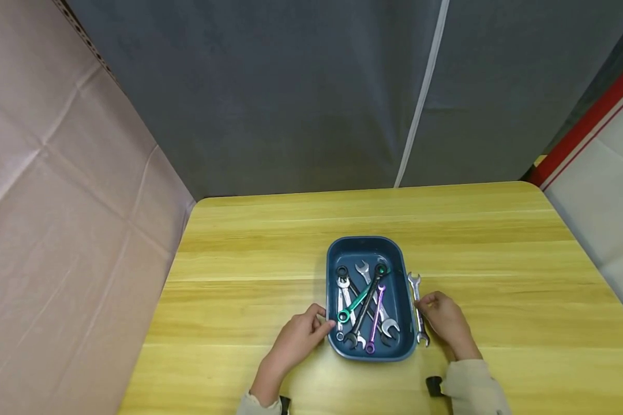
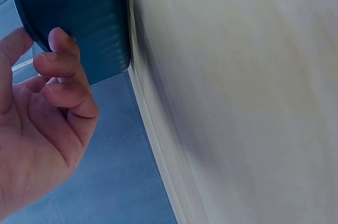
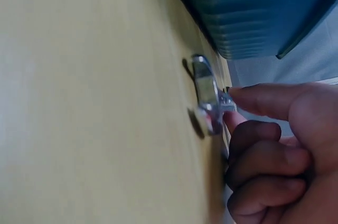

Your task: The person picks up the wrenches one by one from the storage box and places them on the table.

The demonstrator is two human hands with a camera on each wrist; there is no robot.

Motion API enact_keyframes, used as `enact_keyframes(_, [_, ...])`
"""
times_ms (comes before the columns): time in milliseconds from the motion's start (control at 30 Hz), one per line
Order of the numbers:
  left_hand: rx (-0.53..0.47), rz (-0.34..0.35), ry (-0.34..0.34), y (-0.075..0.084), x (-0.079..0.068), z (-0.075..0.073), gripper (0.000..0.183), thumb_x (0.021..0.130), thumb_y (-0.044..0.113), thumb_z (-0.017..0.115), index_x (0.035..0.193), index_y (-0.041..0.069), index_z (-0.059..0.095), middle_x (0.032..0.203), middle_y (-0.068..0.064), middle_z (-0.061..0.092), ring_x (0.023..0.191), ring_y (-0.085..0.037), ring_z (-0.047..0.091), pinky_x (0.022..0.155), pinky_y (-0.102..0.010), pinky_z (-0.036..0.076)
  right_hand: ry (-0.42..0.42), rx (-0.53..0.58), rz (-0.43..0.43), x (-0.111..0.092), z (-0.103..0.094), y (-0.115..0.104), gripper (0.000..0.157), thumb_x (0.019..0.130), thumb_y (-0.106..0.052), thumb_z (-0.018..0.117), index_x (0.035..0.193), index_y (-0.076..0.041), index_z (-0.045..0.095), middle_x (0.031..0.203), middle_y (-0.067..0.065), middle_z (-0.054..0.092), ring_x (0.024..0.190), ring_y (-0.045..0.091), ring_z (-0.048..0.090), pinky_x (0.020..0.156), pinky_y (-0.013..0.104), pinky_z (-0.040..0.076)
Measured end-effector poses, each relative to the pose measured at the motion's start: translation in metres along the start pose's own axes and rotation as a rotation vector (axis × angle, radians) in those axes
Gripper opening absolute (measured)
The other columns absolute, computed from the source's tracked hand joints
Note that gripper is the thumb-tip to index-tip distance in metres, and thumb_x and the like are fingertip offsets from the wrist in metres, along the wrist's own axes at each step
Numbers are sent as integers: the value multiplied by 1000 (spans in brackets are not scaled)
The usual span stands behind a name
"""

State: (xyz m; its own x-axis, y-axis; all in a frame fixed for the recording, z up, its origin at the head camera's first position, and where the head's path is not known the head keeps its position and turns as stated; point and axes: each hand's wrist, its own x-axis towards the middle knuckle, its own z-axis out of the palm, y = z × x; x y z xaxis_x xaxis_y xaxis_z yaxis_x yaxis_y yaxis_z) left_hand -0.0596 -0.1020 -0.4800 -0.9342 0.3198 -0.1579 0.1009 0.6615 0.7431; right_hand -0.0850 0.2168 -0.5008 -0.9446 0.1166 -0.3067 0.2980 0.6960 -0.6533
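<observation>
A dark blue plastic bin [image 1: 366,245] sits on the table with several wrenches in it, some silver or black, one green [image 1: 356,304] and one purple [image 1: 376,320]. At its left side, my left hand [image 1: 298,340] pinches the rim, thumb over the edge and curled fingers against the outer wall [image 2: 103,49]. A silver double open-end wrench [image 1: 421,331] stands out along the bin's right side. My right hand [image 1: 446,320] pinches its shaft between thumb and forefinger. In the right wrist view, the wrench's near end [image 3: 208,94] is close over the tabletop, and the other fingers [image 3: 269,163] are curled.
The yellow wood-grain table [image 1: 249,242] ends at a grey curtain [image 1: 291,104] at the back. Pale cloth [image 1: 72,230] hangs at the left, and a white panel with a red edge [image 1: 592,121] stands at the right.
</observation>
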Motion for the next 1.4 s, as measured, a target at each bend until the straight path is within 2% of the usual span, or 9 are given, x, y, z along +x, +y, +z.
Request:
enact_keyframes(200, [-3,5,4,-1,-1,1,35,95,39,58,110,7,59,64,10,52,53,-1,43,53,-21,38,12,51,-9,-3,-3,-3,31,97,-24,52,102,6,60,93,19,66,82,26,59,69,35,46])
enact_keyframes(300, [4,9,6,-1,-1,0,36,96,41,57,110,8,59,64,11,51,53,-1,42,53,-20,38,19,105,-9,-4,-7,-10,33,100,-24,50,106,7,58,77,12,61,70,19,55,61,29,43])
enact_keyframes(400, [9,15,12,0,0,1,35,96,41,57,109,9,60,63,12,50,52,0,42,52,-20,38,22,161,-22,-6,-14,-22,34,100,-25,51,110,7,57,62,1,50,55,12,45,51,25,38])
enact_keyframes(500, [16,19,21,2,1,1,32,96,40,57,108,10,60,62,13,50,52,0,42,53,-20,37,29,187,-48,-10,-19,-38,33,100,-26,52,110,5,57,57,-5,41,48,8,38,47,24,34])
enact_keyframes(633, [23,18,27,3,1,1,29,96,37,58,107,11,60,62,13,50,52,1,42,54,-20,38,51,189,-96,-14,-19,-61,30,99,-24,54,108,4,59,57,-4,37,49,8,36,48,24,32])
enact_keyframes(800, [19,12,22,4,-1,-1,28,96,36,58,107,9,59,63,13,50,53,0,43,54,-20,39,62,171,-151,-16,-5,-80,26,98,-22,56,106,2,62,62,-2,36,53,9,36,50,24,32])
enact_keyframes(1000, [2,11,18,4,-1,-1,30,96,37,59,105,9,59,63,11,52,54,0,43,54,-20,38,51,52,-196,-18,19,-93,21,96,-24,59,101,-3,64,61,-2,40,52,11,39,48,25,30])
enact_keyframes(1200, [-19,15,7,2,0,-1,29,95,37,59,104,9,58,66,10,56,54,1,45,54,-20,38,47,-206,-167,-21,39,-99,20,93,-31,62,92,-11,63,60,-1,51,53,14,48,48,30,32])
enact_keyframes(1400, [-14,-3,-4,2,1,-3,26,95,37,60,102,12,58,66,11,55,53,0,44,52,-20,38,26,-377,-156,-16,51,-102,32,93,-35,61,70,-13,55,59,3,51,50,18,47,45,33,31])
